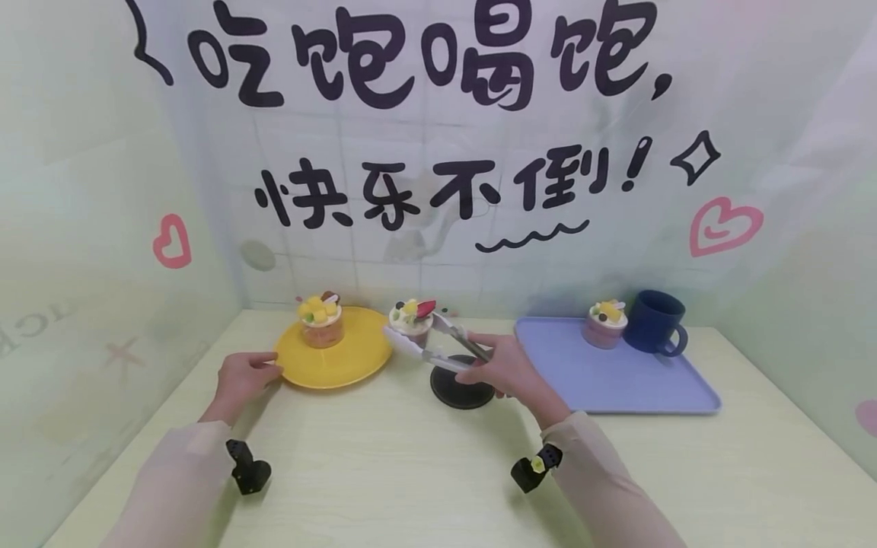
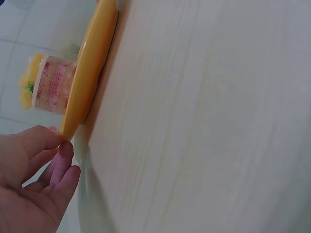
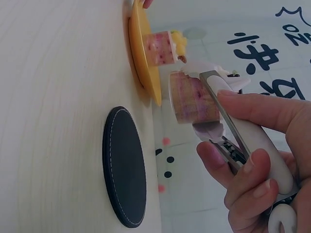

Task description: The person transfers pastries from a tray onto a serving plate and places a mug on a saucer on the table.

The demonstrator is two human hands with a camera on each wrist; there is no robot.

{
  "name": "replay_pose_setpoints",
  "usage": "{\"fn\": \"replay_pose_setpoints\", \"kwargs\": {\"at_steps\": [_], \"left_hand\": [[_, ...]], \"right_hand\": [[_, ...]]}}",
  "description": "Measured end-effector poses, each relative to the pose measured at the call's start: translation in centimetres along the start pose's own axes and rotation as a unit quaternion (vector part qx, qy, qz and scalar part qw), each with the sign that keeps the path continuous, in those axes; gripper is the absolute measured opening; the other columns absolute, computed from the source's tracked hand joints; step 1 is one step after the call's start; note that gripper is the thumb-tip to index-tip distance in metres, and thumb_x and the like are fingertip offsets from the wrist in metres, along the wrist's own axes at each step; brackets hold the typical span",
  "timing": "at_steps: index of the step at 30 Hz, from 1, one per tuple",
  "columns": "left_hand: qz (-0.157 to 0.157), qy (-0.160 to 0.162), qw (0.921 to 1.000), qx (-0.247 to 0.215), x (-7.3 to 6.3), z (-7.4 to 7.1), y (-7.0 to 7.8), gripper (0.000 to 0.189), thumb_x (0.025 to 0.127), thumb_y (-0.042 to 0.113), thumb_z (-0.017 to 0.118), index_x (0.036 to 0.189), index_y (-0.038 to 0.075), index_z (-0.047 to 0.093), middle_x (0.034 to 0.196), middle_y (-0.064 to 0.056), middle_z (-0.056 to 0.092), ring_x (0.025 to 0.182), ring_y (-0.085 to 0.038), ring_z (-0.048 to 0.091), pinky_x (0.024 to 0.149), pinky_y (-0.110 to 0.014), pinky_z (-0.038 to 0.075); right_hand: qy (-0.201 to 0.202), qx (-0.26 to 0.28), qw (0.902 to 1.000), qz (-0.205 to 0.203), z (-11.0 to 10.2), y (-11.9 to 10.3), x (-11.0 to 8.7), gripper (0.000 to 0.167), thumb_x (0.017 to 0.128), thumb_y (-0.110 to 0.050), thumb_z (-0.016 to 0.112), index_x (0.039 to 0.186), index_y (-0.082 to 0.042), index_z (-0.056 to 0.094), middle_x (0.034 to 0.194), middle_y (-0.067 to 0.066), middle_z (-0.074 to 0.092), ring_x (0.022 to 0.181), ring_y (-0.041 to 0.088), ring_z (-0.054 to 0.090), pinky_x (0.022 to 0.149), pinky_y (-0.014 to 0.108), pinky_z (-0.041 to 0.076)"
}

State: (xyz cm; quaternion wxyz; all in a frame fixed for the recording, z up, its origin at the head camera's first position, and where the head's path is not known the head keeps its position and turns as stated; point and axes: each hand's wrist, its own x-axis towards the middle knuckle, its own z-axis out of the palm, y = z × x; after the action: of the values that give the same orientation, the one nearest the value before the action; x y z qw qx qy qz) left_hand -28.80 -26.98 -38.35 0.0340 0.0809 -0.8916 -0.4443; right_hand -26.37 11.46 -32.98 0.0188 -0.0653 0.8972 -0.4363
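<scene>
My left hand (image 1: pixel 241 379) pinches the near-left rim of a round yellow plate (image 1: pixel 336 373) between thumb and fingers. On the plate stands a dessert cup (image 1: pixel 323 335) with pink layers and yellow fruit pieces on top. My right hand (image 1: pixel 505 367) grips metal tongs (image 3: pixel 257 150) with white handle covers. The tongs' tips clasp a second dessert cup (image 3: pixel 192 99), topped with cream and fruit including a red piece in the head view. That cup is raised above the table, just right of the plate, beyond a black round coaster (image 3: pixel 125 170).
At the right lies a lavender tray (image 1: pixel 582 388). A third dessert cup (image 1: pixel 604 329) and a dark blue mug (image 1: pixel 652 323) stand on its far part. A printed backdrop (image 1: pixel 438 281) rises behind the pale table (image 1: pixel 384 472), with side panels left and right.
</scene>
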Motion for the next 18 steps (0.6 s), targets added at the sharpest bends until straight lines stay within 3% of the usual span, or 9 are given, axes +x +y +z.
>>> {"fn": "replay_pose_setpoints", "kwargs": {"at_steps": [10, 18], "left_hand": [[0.002, -0.004, 1.0, -0.001, 0.2, 0.0, -0.2, 0.046, 0.087, 0.012, 0.058, 0.123, -0.015, 0.047, 0.115, -0.032, 0.054, 0.096, -0.036, 0.057, 0.07, -0.03, 0.053], [-0.003, 0.001, 1.0, 0.0, 0.1, 0.1, -0.1, 0.045, 0.087, 0.011, 0.057, 0.123, -0.014, 0.048, 0.114, -0.031, 0.055, 0.095, -0.034, 0.058, 0.069, -0.029, 0.053]], "right_hand": [[-0.015, -0.009, 0.9998, 0.01, 1.4, -0.9, 0.6, 0.074, 0.068, -0.018, 0.08, 0.135, -0.019, 0.048, 0.073, 0.002, 0.063, 0.036, 0.012, 0.036, 0.032, 0.021, 0.034], [-0.03, -0.002, 0.9995, -0.006, 2.6, -1.4, 1.0, 0.073, 0.069, -0.018, 0.08, 0.134, -0.018, 0.048, 0.072, 0.002, 0.064, 0.035, 0.012, 0.036, 0.032, 0.022, 0.035]]}}
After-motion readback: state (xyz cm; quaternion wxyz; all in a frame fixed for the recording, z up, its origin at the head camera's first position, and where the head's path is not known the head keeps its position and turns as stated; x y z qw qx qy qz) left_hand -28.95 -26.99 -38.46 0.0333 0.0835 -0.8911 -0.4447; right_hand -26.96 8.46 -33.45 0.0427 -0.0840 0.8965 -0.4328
